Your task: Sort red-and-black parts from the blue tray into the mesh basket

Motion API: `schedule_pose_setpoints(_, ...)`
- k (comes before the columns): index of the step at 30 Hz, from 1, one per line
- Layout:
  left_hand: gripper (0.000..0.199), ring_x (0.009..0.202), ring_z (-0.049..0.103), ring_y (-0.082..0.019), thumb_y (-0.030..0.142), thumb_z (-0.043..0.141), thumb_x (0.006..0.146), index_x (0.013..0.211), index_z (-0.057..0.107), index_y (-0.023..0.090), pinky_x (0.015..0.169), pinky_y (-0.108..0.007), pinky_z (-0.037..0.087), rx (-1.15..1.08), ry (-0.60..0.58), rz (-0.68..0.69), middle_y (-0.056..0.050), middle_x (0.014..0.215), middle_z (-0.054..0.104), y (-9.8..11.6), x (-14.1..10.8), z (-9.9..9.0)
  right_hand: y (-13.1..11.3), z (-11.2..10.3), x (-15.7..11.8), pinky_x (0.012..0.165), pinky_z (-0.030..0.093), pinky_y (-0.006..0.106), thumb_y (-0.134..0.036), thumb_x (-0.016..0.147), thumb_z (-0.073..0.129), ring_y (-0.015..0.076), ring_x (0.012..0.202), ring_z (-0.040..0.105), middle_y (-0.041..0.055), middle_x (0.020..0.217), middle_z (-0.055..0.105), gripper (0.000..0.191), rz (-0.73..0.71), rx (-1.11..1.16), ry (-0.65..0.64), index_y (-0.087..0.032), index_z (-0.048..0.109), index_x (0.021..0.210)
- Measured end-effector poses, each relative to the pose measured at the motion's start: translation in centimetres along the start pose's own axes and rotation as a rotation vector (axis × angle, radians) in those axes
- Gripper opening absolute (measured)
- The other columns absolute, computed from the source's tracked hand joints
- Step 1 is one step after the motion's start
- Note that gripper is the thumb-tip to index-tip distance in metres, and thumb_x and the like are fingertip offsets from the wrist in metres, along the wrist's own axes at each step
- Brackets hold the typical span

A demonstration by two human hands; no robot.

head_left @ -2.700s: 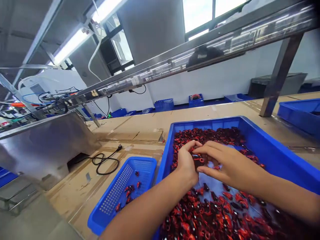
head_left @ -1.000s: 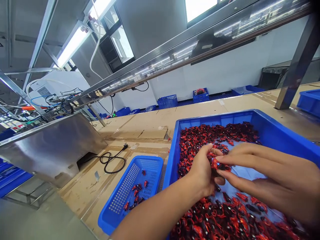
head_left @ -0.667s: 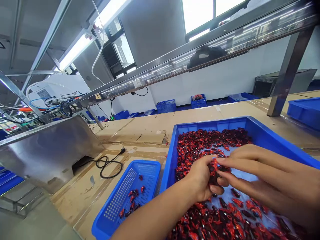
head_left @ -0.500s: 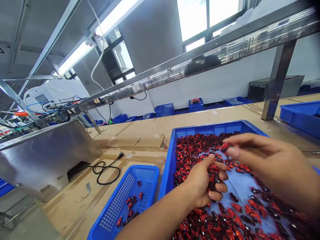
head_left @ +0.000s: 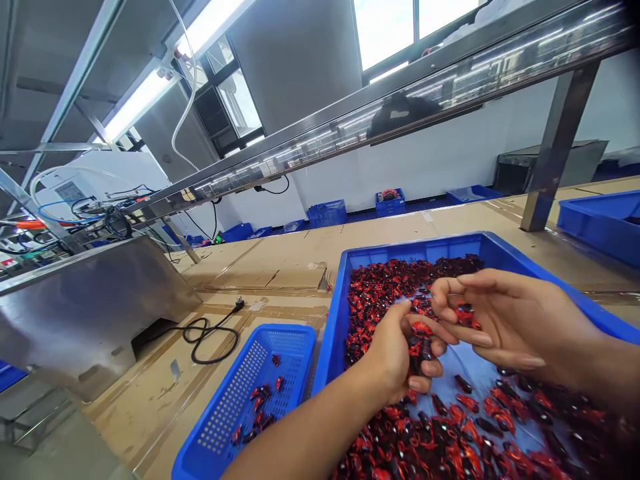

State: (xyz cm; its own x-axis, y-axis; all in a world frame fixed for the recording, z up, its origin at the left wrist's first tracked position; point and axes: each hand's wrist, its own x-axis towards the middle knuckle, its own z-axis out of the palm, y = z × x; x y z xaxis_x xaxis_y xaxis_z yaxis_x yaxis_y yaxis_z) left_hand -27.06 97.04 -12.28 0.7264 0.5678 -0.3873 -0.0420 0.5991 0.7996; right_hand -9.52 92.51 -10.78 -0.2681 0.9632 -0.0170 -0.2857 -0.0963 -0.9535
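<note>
My left hand (head_left: 400,347) is curled palm-up around several small glossy black pieces with red, wire-like parts (head_left: 421,328). Facing it, my right hand (head_left: 520,313) has its fingers bent, with another black-and-red piece (head_left: 466,315) in them. The fingers of both hands come close together over a large blue tray (head_left: 333,333). Heaps of the same small pieces (head_left: 380,293) lie in the tray, with its pale blue bottom showing between them. The exact kind of piece is too small to tell.
Left of the tray stands a blue perforated basket (head_left: 240,373) with several loose pieces. A black plugged cord (head_left: 210,340) lies on the cardboard-covered table (head_left: 280,253), near a metal housing (head_left: 95,320). A metal post (head_left: 560,147) and another blue tray (head_left: 600,223) are at the right.
My right hand has come left and turned, so its fingers now sit beside my left hand. The piece at its fingertips is now deeper among its fingers. The view has shifted slightly.
</note>
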Motion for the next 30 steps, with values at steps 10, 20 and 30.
schedule_pose_setpoints(10,0.044,0.040,0.031,-0.010,0.050,0.030,0.098,0.082,0.058,0.019,0.036,-0.016,0.016,0.071,0.182,0.043,0.003,0.055,0.040,0.4,0.0,0.1,1.6,0.1,0.5,0.049,0.036,0.026,-0.035,0.086,0.075,0.0159,0.051,0.061,-0.0023,0.061,0.068,0.024,-0.569,-1.333,0.171,-0.028,0.080,0.109)
schedule_pose_setpoints(20,0.021,0.041,0.037,-0.005,0.020,0.054,0.073,0.091,0.062,0.013,0.033,-0.014,0.018,-0.257,0.117,0.097,0.002,0.072,0.049,1.1,0.0,-0.5,1.3,-1.1,0.6,0.044,0.039,0.027,-0.037,0.089,0.068,0.0154,0.044,0.059,-0.0054,0.055,0.064,0.014,-0.555,-1.248,0.352,-0.027,0.059,0.092)
schedule_pose_setpoints(30,0.009,0.037,0.032,-0.004,0.021,0.052,0.083,0.078,0.056,0.015,0.028,-0.015,0.013,-0.373,-0.032,-0.033,0.004,0.066,0.043,1.3,0.2,-0.9,1.8,-0.5,-0.5,0.063,0.056,0.035,-0.043,0.100,0.060,0.0259,0.078,0.079,0.0036,0.097,0.083,0.020,-0.786,-1.394,0.343,-0.030,0.073,0.108)
